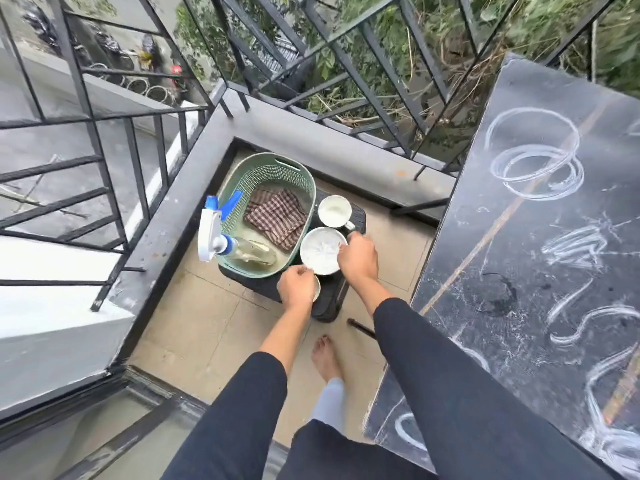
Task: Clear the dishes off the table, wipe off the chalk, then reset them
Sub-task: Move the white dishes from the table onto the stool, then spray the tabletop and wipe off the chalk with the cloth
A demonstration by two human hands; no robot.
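- Centre frame, on the low black stool (329, 304): the right hand (358, 259) pinches the white bowl (318, 254) by its rim, and the left hand (296, 287) grips a smaller dish (316, 289) beside it.
- Both look stiff, smooth, breakable and light, so rims are the sensible hold.
- The chalked table (519, 271) is at frame right.

Black railing (89, 116), green foliage (519, 29) beyond

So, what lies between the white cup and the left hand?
The white bowl, held at its rim by the right hand; the head view shows it.
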